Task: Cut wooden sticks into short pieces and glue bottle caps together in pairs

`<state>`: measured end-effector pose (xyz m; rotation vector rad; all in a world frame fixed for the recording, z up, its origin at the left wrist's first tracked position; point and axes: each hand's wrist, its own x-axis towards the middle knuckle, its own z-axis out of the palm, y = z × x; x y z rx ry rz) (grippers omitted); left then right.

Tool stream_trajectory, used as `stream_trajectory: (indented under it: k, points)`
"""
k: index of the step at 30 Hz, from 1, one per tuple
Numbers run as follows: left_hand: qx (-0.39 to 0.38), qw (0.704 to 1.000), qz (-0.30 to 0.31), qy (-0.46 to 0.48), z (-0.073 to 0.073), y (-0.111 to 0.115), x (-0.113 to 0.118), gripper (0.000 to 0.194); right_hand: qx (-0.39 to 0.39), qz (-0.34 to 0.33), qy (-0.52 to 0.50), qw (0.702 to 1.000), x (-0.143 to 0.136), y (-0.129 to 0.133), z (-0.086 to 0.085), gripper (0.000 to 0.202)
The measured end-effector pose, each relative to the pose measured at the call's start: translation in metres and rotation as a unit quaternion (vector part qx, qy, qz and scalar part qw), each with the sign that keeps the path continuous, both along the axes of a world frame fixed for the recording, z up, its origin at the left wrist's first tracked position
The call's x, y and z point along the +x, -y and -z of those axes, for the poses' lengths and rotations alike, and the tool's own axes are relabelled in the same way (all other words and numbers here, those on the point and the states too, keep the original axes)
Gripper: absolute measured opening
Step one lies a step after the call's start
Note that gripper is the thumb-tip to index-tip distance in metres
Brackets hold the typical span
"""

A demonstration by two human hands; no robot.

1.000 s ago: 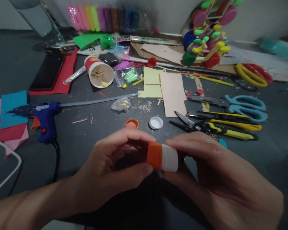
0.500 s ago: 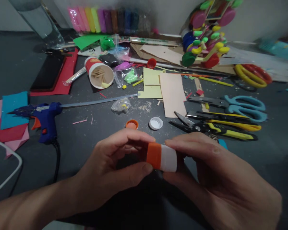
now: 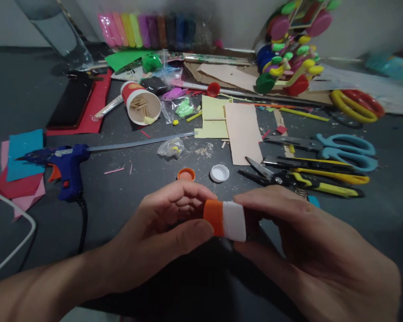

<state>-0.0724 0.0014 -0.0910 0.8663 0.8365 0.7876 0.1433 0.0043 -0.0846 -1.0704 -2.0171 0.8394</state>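
Now slightly leftward: orange cap point(image 3: 215, 214) in left hand point(image 3: 157, 239), white cap point(image 3: 234, 221) in right hand point(image 3: 317, 246), pinches narrow.

A dark grey tabletop point(image 3: 110, 201) meets a pale wall point(image 3: 235, 22) — dimly lit.

I see the left hand point(image 3: 159, 228) and right hand point(image 3: 325, 246) facing each other, fingers point(image 3: 272, 199) curled above thumbs point(image 3: 190, 237) in pinches, tips apart; the bare left forearm point(image 3: 83, 275) slants inward.
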Motion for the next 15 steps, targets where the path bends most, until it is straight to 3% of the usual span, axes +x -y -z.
stream_trajectory:
  k: [15]
  points:
    - [0.020,1.000,-0.011,-0.015,0.0001,0.0006,-0.0002,0.017,-0.014,0.010,0.009,1.000,-0.0018,0.0018,-0.0022,0.021]
